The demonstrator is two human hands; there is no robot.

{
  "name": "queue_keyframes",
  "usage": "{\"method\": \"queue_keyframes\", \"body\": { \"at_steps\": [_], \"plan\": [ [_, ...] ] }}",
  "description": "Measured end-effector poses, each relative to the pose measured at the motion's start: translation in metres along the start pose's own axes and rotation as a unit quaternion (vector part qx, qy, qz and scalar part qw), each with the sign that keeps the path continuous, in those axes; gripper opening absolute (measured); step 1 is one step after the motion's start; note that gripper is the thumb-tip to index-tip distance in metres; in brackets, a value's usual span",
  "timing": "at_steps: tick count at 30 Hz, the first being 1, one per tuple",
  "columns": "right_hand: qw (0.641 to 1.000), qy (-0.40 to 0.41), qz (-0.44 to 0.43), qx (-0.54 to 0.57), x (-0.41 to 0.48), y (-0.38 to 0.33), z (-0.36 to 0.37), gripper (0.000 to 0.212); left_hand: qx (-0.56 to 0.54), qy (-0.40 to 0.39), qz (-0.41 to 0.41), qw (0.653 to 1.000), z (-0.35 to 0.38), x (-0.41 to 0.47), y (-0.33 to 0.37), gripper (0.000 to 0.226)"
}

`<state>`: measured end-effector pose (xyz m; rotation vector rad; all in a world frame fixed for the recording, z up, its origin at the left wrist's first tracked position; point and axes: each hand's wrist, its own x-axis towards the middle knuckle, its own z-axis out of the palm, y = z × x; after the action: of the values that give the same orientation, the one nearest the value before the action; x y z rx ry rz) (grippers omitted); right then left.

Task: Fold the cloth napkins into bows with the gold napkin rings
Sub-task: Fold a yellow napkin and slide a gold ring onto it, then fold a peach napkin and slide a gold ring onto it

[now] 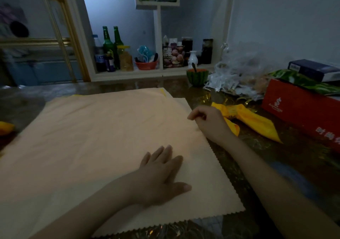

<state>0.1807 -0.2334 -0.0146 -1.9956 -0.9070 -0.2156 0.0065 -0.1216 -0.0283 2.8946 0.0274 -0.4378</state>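
Pressing peach napkin [103,137] flat with straight-fingered left grip [161,174]; curling right grip [206,121] at its right edge, hold unclear. Risking skewed fold through slipping on bench [294,152].

A large pale peach cloth napkin [110,137] with zigzag-cut edges lies spread flat over the near and middle part of the dark glossy worktop [266,146]. A folded yellow cloth napkin [253,121] lies just beside its right edge. Behind that, toward the far right corner, lie shiny gold napkin rings [246,101]; their shape is blurred.
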Motion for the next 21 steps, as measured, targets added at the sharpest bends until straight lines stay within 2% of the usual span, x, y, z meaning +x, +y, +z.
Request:
{"method": "queue_keyframes", "body": {
  "at_steps": [6,9,12,14,16,18,21],
  "plan": [
    [0.996,-0.073,-0.010,0.043,-0.025,-0.021,-0.001,0.034,-0.003,0.028,0.125,0.992,0.003,-0.022,0.036,0.069],
    [0.985,-0.153,0.005,0.082,-0.061,-0.025,-0.008,0.038,0.021,0.114,0.150,0.982,0.014,-0.025,0.033,0.057],
    [0.982,-0.171,0.016,0.074,-0.094,-0.019,-0.020,0.035,0.061,0.184,0.189,0.963,0.026,-0.034,0.034,0.045],
    [0.983,-0.162,0.028,0.077,-0.106,-0.016,-0.029,0.037,0.084,0.209,0.195,0.954,0.030,-0.033,0.036,0.042],
    [0.983,-0.159,0.038,0.080,-0.113,-0.017,-0.037,0.040,0.060,0.207,0.185,0.959,0.027,-0.035,0.040,0.046],
    [0.982,-0.168,0.046,0.073,-0.118,-0.018,-0.044,0.043,0.020,0.188,0.152,0.970,0.024,-0.039,0.034,0.039],
    [0.979,-0.187,0.061,0.056,-0.125,-0.020,-0.050,0.045,0.002,0.178,0.106,0.978,0.017,-0.052,0.024,0.043]
  ]
}}
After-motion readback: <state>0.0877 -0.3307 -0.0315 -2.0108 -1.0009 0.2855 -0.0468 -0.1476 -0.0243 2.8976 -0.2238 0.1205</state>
